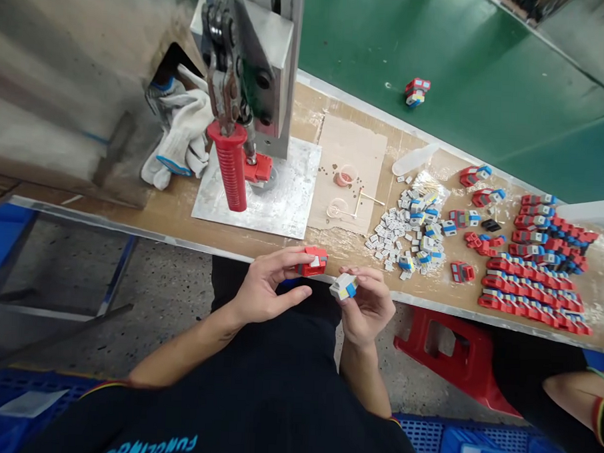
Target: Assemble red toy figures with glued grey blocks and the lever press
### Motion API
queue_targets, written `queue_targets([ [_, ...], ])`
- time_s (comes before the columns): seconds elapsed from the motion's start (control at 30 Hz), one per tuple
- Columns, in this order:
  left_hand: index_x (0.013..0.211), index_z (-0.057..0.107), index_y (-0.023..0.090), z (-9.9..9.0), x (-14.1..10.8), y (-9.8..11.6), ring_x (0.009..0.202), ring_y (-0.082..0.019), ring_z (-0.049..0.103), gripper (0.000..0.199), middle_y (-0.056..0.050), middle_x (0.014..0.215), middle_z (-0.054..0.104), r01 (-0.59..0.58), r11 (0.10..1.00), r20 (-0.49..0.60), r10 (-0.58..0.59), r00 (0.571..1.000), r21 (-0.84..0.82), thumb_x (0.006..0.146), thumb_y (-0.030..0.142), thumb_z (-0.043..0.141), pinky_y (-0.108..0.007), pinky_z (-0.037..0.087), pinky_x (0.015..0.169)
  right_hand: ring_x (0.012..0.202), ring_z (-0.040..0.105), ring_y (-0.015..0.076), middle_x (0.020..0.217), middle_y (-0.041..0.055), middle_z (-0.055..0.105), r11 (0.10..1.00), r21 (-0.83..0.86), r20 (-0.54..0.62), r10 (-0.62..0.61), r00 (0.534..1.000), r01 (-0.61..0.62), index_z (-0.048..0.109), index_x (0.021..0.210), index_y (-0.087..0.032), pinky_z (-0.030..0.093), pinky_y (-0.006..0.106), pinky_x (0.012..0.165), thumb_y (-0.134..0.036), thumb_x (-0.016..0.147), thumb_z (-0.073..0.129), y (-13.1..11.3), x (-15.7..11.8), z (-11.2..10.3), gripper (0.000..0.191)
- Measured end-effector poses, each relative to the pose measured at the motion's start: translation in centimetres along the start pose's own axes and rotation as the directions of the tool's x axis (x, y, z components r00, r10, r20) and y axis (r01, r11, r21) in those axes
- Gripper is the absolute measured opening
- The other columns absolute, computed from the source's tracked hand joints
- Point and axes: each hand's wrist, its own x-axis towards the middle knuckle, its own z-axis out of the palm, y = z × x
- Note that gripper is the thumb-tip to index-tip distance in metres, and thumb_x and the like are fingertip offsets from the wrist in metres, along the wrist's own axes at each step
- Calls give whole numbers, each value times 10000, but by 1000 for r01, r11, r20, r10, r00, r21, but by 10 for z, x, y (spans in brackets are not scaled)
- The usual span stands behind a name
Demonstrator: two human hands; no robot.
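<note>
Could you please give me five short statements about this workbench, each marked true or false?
1. The right grip holds a white, yellow and blue plastic piece. True.
2. The left grip is on the red ribbed handle. False: it touches a small red plastic block.
3. White fabric gloves lie to the left of that handle. True.
4. A red plastic stool stands on the brown workbench. False: it is lower down.
5. Small white rectangular pieces lie right of the tan cardboard sheet. True.

A factory workshop, judging by the lever press (pixel 228 83) and rows of identical parts (pixel 532 293) along the workbench (pixel 602 300).
</note>
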Motion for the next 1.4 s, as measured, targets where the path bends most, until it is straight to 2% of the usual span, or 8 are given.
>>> queue_targets([
  [0.1,1253,812,237,2,1,4,1216,-307,797,403,-153,1401,763,19,1000,9,-19,1000,-21,853,215,865,-357,713,970,869,756,233,1021,77,713,998,4,-36,65,997,-65,664,1228,-301,647,369,675,-415,1010,684,2,-5,2,247],
  [0.23,1278,802,257,3,2,7,1247,-304,783,422,-134,1424,750,42,998,31,-40,999,-50,862,213,851,-356,711,987,879,749,229,1006,72,720,994,17,-43,111,993,-111,696,1199,-292,639,356,696,-394,978,738,0,-7,1,247],
  [0.47,1275,797,234,4,4,8,1162,-275,820,366,-128,1358,793,63,996,-11,-63,998,-60,909,233,814,-331,715,947,975,739,233,1074,76,691,994,-42,28,101,994,-100,736,1250,-313,650,382,766,-248,999,693,-6,-2,-5,263],
  [0.63,1220,811,205,1,9,13,1048,-262,851,333,-116,1191,854,86,996,-34,-86,996,-13,898,282,844,-342,717,939,947,708,229,1061,69,649,990,-11,79,141,987,-141,716,1236,-316,640,389,751,-316,1040,635,-6,3,-10,212],
  [0.83,1274,792,213,-2,6,9,1050,-267,849,356,-121,1216,847,70,996,-21,-69,997,52,924,270,814,-359,715,941,936,740,243,1024,75,723,993,-83,84,89,992,-82,718,1214,-293,656,390,746,-335,1027,683,-13,9,-9,194],
  [1.0,1323,771,235,1,3,5,1180,-261,811,367,-115,1309,816,-76,956,-37,90,995,282,960,191,742,-353,687,1014,978,775,222,1077,52,783,976,-212,170,91,981,-54,751,1233,-313,679,368,828,-176,976,748,-25,12,0,292],
  [1.17,1322,776,247,2,4,11,1244,-250,789,398,-85,1323,816,-191,852,-9,224,975,488,969,98,669,-386,640,1129,917,795,211,1030,44,800,951,-305,228,122,966,-48,778,1206,-302,695,355,800,-162,971,752,-30,15,6,274],
  [1.4,1423,727,250,-3,2,17,1324,-308,745,546,-129,1443,752,-333,788,117,320,940,518,891,162,811,-429,633,1143,895,820,223,1026,47,832,954,-290,226,139,964,-70,810,1156,-302,719,367,788,-173,962,762,-26,12,6,237],
])
